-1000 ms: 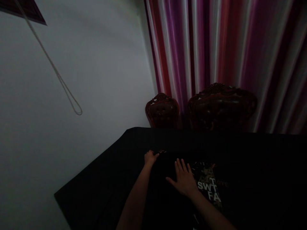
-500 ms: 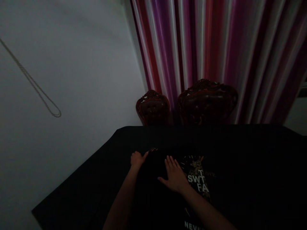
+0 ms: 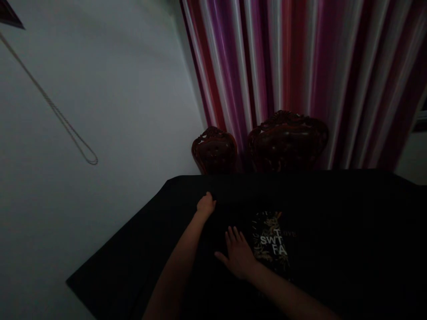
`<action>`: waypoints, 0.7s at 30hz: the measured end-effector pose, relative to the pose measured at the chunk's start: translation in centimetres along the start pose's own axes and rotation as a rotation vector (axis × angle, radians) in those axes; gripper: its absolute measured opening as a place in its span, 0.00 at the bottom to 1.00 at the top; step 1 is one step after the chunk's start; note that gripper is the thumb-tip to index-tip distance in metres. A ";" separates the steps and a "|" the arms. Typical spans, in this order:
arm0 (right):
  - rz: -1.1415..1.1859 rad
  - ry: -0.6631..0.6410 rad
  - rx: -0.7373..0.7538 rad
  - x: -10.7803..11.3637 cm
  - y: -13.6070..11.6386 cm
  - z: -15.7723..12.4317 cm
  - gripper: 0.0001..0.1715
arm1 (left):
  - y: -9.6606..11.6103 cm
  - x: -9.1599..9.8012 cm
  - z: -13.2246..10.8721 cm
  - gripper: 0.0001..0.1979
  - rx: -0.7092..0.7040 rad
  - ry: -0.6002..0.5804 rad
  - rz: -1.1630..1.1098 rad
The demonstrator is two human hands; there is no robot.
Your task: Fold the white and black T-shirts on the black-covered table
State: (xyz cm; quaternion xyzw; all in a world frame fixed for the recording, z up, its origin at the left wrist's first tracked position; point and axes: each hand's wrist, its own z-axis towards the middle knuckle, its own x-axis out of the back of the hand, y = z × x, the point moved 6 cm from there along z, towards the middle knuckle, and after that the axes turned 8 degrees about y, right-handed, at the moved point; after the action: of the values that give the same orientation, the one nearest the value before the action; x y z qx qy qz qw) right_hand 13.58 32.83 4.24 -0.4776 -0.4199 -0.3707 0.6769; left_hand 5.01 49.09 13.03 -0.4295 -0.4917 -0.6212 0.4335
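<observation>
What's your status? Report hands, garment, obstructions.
Left hand curled, grip unclear; right hand spread palm-down beside lettering. Printed black garment on table, edges lost in dark. Carved chairs beyond, not in the way.

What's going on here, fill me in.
A person is handling a dark printed cloth on a black table. The right hand is spread over it, palm down, beside the white lettering. The left hand is farther forward with its fingers curled; it's too dark to tell whether it grips the cloth. Two carved chairs stand beyond the table, before a striped curtain.
</observation>
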 end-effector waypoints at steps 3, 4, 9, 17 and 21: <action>0.112 -0.110 0.012 0.3 -3.2 -3.8 0.53 | 4.7 -0.1 -1.5 0.23 -0.190 -0.074 -0.133; 0.168 -0.148 0.055 0.8 -4.2 -5.3 0.51 | 5.8 -0.3 -2.7 0.23 -0.256 -0.108 -0.171; 0.410 -0.156 0.237 6.1 -4.8 -10.9 0.38 | 5.4 -2.3 -11.6 0.22 -0.527 -0.198 -0.251; -0.027 0.136 0.076 7.3 8.2 -3.0 0.33 | 1.7 -6.8 -17.3 0.38 -0.688 -0.110 -0.066; -0.142 0.047 0.056 3.8 11.8 -1.2 0.38 | 1.4 -6.8 -17.5 0.39 -0.755 -0.153 0.018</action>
State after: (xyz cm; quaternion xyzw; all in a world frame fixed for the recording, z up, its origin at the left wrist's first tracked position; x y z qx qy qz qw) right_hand 25.95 34.53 3.58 -0.4185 -0.4470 -0.4171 0.6716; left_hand 6.25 32.45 4.25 -0.6081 -0.2554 -0.7211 0.2123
